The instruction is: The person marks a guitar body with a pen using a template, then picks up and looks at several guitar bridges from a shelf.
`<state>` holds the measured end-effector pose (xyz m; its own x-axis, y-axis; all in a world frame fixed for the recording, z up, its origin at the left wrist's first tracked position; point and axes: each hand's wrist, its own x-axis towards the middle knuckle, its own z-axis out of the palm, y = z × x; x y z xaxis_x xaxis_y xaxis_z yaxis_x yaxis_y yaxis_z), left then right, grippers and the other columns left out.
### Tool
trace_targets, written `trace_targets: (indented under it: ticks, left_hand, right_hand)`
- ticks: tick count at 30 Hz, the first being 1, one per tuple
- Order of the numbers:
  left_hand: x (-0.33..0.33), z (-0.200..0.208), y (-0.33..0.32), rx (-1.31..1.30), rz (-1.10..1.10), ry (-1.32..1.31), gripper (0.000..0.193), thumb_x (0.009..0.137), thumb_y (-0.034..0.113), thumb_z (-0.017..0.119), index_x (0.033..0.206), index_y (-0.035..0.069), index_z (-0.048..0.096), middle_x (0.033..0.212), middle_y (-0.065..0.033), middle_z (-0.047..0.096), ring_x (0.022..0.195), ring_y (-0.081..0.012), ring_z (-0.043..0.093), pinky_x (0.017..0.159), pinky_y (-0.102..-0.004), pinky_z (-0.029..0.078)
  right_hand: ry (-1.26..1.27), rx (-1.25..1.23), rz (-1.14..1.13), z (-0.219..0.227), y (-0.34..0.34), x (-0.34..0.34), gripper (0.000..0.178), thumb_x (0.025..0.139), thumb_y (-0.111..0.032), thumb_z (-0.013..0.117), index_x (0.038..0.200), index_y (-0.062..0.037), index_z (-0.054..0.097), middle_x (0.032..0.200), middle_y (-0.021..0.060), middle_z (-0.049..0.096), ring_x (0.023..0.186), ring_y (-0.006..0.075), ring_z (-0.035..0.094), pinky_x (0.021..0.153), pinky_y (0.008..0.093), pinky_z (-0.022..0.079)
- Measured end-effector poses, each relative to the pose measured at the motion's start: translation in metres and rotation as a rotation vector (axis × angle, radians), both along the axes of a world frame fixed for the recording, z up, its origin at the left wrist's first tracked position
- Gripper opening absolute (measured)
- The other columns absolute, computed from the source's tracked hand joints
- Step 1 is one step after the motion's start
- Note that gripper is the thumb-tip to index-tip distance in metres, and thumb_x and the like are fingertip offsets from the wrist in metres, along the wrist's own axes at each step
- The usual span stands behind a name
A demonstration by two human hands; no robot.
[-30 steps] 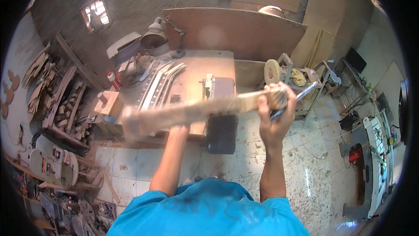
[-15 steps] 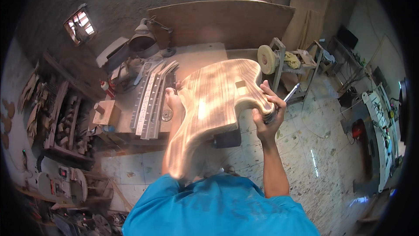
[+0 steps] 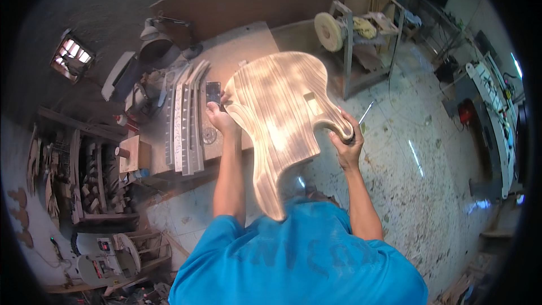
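Observation:
An unpainted electric guitar body [image 3: 276, 116] with striped grain and a rectangular cutout is held up in front of me, broad face up. My left hand [image 3: 224, 117] is closed on its left edge, with fingers partly hidden beneath the wood. Around the horn at the body's right side, my right hand [image 3: 349, 150] is closed. A slim pale stick like a pen [image 3: 367, 112] juts up past the right fingers; its lower end is hidden. Just beyond my left thumb is a small dark rectangular object [image 3: 213, 91].
Several slotted curved strips [image 3: 186, 119] lie on the workbench [image 3: 240, 37], near a desk lamp [image 3: 158, 45] and a wooden block [image 3: 135, 154]. A round buffing wheel [image 3: 328, 32] on a stand is at the far right. A rack of wood offcuts [image 3: 104, 178] stands left.
The guitar body has turned slightly, its lower tip swinging right, and both hands stay on it. The dark rectangular object now shows more fully beside my left hand. The view has shifted.

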<state>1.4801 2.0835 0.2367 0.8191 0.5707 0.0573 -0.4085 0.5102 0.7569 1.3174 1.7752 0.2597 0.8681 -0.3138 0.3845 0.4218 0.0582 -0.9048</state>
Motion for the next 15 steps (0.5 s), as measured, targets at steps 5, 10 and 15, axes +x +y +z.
trace_targets:
  ticks: [5,10,15]
  left_hand:
    - [-0.012,-0.015,0.007,0.072,-0.038,0.065,0.031,0.114,0.026,0.033,0.114,0.001,0.051,0.098,-0.0161,0.069,0.084,-0.0227,0.067,0.08,-0.0378,0.055]
    - [-0.009,-0.006,0.017,0.089,-0.085,0.004,0.025,0.112,0.027,0.044,0.11,0.003,0.049,0.099,-0.0171,0.072,0.09,-0.0224,0.071,0.082,-0.0347,0.057]
    - [-0.034,0.037,0.017,0.301,-0.082,0.006,0.022,0.109,0.022,0.052,0.102,0.002,0.047,0.103,-0.0174,0.07,0.098,-0.0281,0.074,0.087,-0.0365,0.059]
  right_hand:
    - [0.167,-0.08,-0.125,-0.031,-0.003,-0.014,0.054,0.084,0.007,0.07,0.136,-0.0029,0.062,0.139,0.0139,0.063,0.122,0.0215,0.063,0.105,0.0341,0.051]
    - [0.123,-0.164,-0.106,-0.03,-0.008,-0.011,0.053,0.086,-0.003,0.072,0.138,-0.0004,0.06,0.137,0.0146,0.063,0.119,0.0223,0.063,0.101,0.0348,0.052]
    - [0.113,-0.144,-0.074,-0.014,-0.024,-0.01,0.044,0.094,-0.01,0.065,0.133,0.0081,0.061,0.131,0.0192,0.066,0.121,0.0261,0.063,0.105,0.037,0.048]
